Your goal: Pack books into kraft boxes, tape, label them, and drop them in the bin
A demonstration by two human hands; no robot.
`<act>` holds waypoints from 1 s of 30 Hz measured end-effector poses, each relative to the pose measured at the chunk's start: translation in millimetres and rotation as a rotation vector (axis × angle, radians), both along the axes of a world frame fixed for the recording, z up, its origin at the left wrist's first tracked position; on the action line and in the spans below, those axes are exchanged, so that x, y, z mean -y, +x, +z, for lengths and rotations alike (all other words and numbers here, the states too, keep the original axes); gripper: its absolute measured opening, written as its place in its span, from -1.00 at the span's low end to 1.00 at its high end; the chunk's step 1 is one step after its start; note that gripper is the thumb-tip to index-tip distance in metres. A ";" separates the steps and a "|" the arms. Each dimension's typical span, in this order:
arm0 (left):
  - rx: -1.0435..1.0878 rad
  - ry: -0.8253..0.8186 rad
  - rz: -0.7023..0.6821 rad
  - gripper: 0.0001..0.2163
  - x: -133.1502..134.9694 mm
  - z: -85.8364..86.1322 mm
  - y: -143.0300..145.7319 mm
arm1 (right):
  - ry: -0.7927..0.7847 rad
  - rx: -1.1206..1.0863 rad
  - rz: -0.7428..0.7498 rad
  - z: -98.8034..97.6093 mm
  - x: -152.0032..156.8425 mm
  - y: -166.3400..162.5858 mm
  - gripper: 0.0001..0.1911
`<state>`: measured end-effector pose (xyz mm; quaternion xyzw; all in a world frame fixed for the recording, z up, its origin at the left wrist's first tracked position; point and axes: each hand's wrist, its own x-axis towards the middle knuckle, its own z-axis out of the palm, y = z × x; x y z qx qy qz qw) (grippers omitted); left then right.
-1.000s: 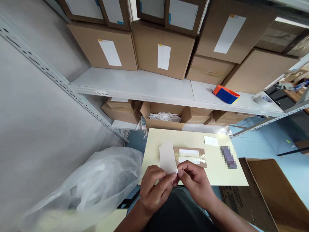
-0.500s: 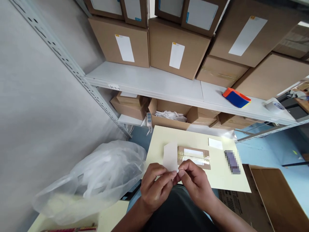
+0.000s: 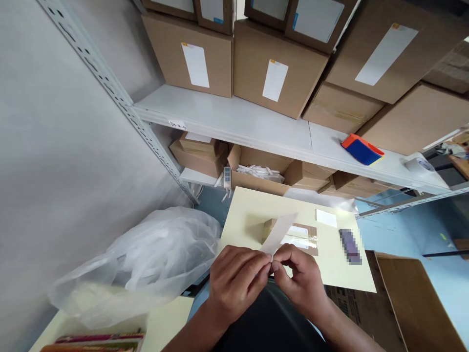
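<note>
A white paper slip [image 3: 280,233] stands up tilted from my left hand [image 3: 238,281], which is closed on its lower end. My right hand [image 3: 300,276] is closed in a pinch at the slip's lower corner, its fingertips meeting those of the left. Just behind the slip lies a small taped cardboard box [image 3: 311,244] with a white label, on the pale yellow table [image 3: 251,205]. Part of the box is hidden by the slip and my right hand.
Another white paper [image 3: 326,218] and a pixelated dark object [image 3: 351,246] lie on the table's right. A clear plastic bag [image 3: 146,264] bulges at left. Shelving [image 3: 234,115] with cartons rises behind. An open carton [image 3: 414,298] stands at lower right.
The paper slip has turned and leaned to the right, now in front of the box. My left hand has rolled over, with its back more in view. My right hand keeps its pinch.
</note>
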<state>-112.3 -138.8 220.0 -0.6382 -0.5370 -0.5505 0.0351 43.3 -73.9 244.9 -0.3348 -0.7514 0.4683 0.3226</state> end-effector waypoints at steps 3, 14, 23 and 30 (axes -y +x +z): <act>-0.068 -0.021 0.016 -0.80 3.1 4.5 -0.9 | 0.148 0.038 -0.027 -2.1 -0.4 -0.1 -0.89; 0.458 -0.448 -0.097 -0.87 8.3 5.1 -3.6 | 0.184 0.046 -0.005 -4.6 2.2 -1.7 -0.90; 1.161 -0.583 -0.025 -0.79 -10.8 -38.2 -30.4 | -0.211 -0.016 0.043 -18.2 -11.8 9.1 -0.84; 1.634 -0.339 0.374 -0.77 -7.0 -58.4 -87.3 | -0.545 -0.269 -0.242 -48.5 -54.8 49.9 -0.71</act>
